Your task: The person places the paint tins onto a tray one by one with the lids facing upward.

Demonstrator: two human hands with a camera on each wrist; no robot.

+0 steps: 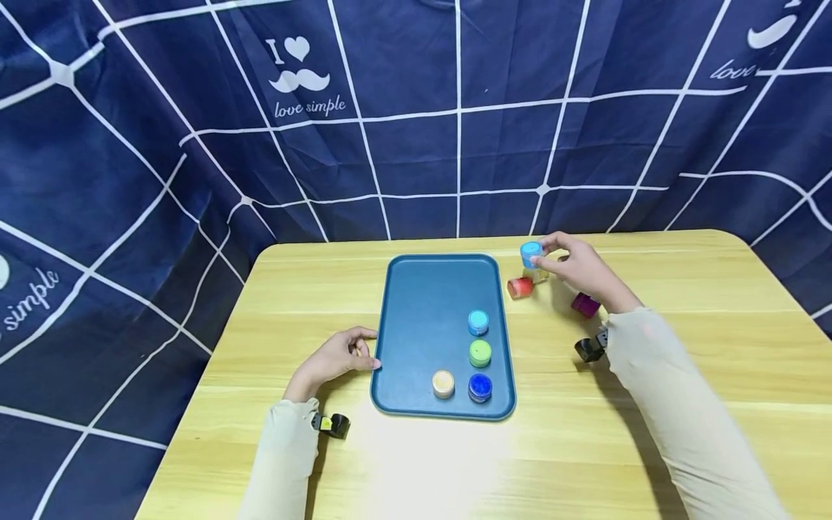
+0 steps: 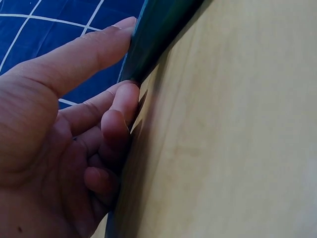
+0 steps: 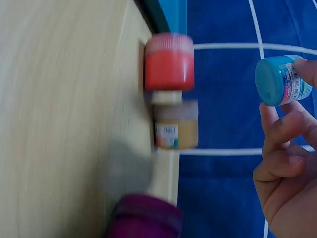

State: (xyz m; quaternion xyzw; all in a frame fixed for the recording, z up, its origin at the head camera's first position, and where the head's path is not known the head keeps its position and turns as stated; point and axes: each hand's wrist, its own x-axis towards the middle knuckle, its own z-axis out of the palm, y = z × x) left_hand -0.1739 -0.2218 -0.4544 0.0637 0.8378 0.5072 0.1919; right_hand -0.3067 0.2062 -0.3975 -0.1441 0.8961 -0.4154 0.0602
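My right hand (image 1: pixel 581 269) pinches a light-blue paint jar (image 1: pixel 531 254) between thumb and fingers, raised above the table in the right wrist view. Below it a red paint jar (image 1: pixel 520 287) and a tan paint jar (image 3: pixel 176 125) lie side by side, with a purple paint jar (image 1: pixel 586 305) nearer my wrist. At the left rim of the blue tray (image 1: pixel 422 303), my left hand (image 1: pixel 338 357) grips the edge, thumb on the rim and fingers curled against its side. On the tray are a light-blue jar (image 1: pixel 478 322), a green jar (image 1: pixel 480 353), a dark-blue jar (image 1: pixel 479 388) and a cream jar (image 1: pixel 443 384).
The wooden table (image 1: pixel 312 289) runs back to a dark-blue curtain (image 1: pixel 416 159) with white lines. Black straps with small devices sit at both wrists. Bare tray surface shows left of the jars.
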